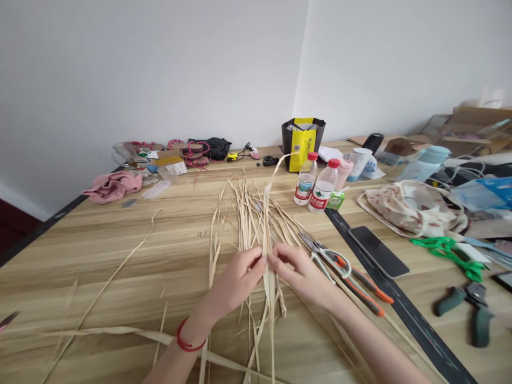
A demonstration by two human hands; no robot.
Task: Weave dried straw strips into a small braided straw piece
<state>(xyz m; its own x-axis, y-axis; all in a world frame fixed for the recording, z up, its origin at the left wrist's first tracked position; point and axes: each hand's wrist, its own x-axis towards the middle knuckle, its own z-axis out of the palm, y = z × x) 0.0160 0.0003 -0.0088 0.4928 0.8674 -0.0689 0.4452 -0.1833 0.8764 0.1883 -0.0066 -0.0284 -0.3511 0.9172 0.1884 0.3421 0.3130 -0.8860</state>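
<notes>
My left hand (240, 274), with a red cord bracelet (184, 336) on the wrist, pinches a long pale strip of dried leaf (267, 218). From the other side my right hand (298, 272) grips the same strip, so both sets of fingertips nearly meet. The strip stands upright and its top end curls over to the right. Beneath the hands a bundle of dried leaf strips (246, 213) lies spread on the wooden table. Close to my right hand rest white-handled scissors (334, 261) and orange-and-grey pliers (366, 290).
Two water bottles (323, 186) stand ahead, before a black-and-yellow bag (303, 144). Rightward lie a phone (378, 250), dark-handled cutters (474, 304), green netting (452, 253) and a cloth bag (412, 208). A pink cloth (113, 186) is back left. Loose strips (116, 280) cross the left side.
</notes>
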